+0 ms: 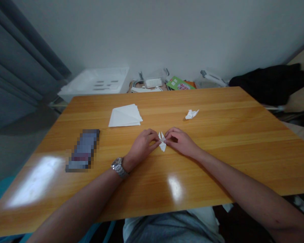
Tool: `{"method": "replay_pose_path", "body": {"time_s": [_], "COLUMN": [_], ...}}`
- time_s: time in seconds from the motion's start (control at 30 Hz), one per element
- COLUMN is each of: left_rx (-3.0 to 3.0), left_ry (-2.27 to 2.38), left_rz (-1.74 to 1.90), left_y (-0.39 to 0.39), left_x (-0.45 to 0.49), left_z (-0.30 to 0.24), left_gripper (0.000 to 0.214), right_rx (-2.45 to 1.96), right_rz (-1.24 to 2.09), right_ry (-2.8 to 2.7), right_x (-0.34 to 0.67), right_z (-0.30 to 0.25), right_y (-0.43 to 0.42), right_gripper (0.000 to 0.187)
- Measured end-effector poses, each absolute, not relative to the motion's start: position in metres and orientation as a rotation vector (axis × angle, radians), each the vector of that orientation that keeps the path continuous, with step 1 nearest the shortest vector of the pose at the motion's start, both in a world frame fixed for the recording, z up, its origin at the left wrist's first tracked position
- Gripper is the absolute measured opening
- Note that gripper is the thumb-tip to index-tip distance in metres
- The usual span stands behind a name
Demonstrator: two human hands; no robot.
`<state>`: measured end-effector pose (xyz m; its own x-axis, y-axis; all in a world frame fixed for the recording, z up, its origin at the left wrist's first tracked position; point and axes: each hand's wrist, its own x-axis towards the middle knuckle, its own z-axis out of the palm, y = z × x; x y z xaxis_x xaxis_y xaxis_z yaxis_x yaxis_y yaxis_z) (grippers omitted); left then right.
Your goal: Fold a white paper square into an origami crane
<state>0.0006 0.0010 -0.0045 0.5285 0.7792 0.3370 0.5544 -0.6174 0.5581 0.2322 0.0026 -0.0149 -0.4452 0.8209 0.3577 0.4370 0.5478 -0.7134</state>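
A small piece of folded white paper (162, 146), with two narrow points at its far end and a wider point toward me, is held between my two hands just over the wooden table. My left hand (143, 143), with a metal watch on its wrist, pinches the left side of the paper with thumb and fingers. On the opposite side, my right hand (181, 141) pinches the right edge the same way. Beyond my right hand rests a finished-looking folded paper bird (191, 114). A stack of white paper sheets (125, 115) lies beyond my left hand.
A phone-like device (83, 150), blurred out, lies on the table (218, 128) at the left. Past the far edge are a white plastic tray (96, 81), a green booklet (179, 83) and a dark cloth (266, 82) at the right.
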Motion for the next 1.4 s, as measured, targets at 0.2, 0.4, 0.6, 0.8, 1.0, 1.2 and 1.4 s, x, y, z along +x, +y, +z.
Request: {"method": "replay_pose_path", "body": {"time_s": [0.2,0.4,0.6,0.8,1.0,1.2,1.4], "left_rx": [2.42,2.428,2.43,2.433,2.505,2.617,2.731], "left_ry": [1.12,1.117,1.069,1.069,1.068,0.988,0.871], "left_rz": [0.757,0.762,0.769,0.764,0.74,0.661,0.561], "left_y": [0.001,-0.001,0.0,0.0,-0.001,0.002,0.004], "left_x": [0.002,0.003,0.0,0.0,0.0,-0.006,-0.014], "left_z": [-0.002,-0.001,-0.003,-0.006,-0.005,-0.002,0.001], "left_gripper": [0.009,0.009,0.009,0.009,0.011,0.016,0.022], "right_rx": [-0.998,-0.964,-0.958,-0.951,-0.823,-0.809,-0.791], "right_rz": [0.651,0.671,0.62,0.532,0.488,0.371,0.244], "right_ry": [-2.136,-2.155,-2.165,-2.198,-2.31,-2.392,-2.476], "right_x": [0.234,0.238,0.237,0.235,0.239,0.241,0.244], "right_z": [-0.013,-0.015,-0.014,-0.012,-0.012,-0.012,-0.011], "right_y": [0.002,0.004,0.003,0.001,0.002,0.002,0.0], "right_gripper": [0.009,0.009,0.006,0.005,0.011,0.014,0.02]}}
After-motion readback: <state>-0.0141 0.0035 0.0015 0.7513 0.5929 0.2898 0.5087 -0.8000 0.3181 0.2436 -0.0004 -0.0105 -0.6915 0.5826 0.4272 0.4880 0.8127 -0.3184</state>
